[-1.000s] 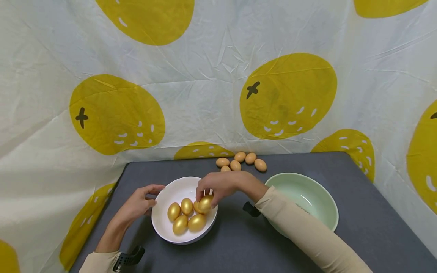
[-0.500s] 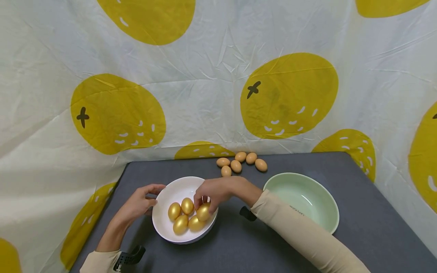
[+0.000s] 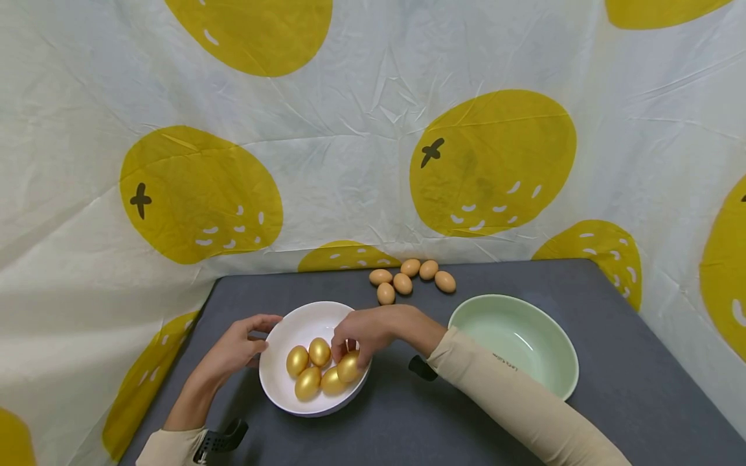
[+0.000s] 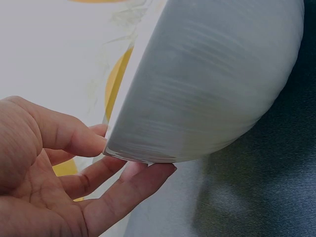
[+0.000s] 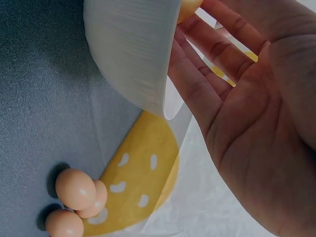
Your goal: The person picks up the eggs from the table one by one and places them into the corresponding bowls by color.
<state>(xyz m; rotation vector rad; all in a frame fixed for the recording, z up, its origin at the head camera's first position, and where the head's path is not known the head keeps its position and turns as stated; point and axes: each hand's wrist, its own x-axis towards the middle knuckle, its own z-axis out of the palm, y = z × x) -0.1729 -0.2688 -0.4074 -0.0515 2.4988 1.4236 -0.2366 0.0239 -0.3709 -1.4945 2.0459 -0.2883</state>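
Note:
A white bowl [image 3: 280, 388] with several shiny gold eggs [image 3: 307, 384] in its bottom stands left of the middle in the head view. My left hand [image 3: 236, 349] holds it at the left rim. In the left wrist view, thumb and fingers [image 4: 133, 190] meet the bowl's edge and outer wall. My right hand [image 3: 370, 330] reaches over the bowl's right rim and pinches a gold egg [image 3: 348, 367] from above, low inside the bowl. Only a bit of a gold egg [image 5: 190, 7] shows past the rim in the right wrist view; the fingertips there are largely hidden.
A light green bowl [image 3: 542, 343] stands on the right, partly behind my right forearm. Several brown eggs [image 3: 402, 283] lie loose near the back edge of the dark grey table [image 3: 402, 427]. Behind it hangs a white cloth [image 3: 350, 181] with yellow fruit prints.
My right hand has lowered the pinched gold egg toward the bowl's right side, mostly in the first half second. A brown egg behind that hand now shows fully. My left hand stays put.

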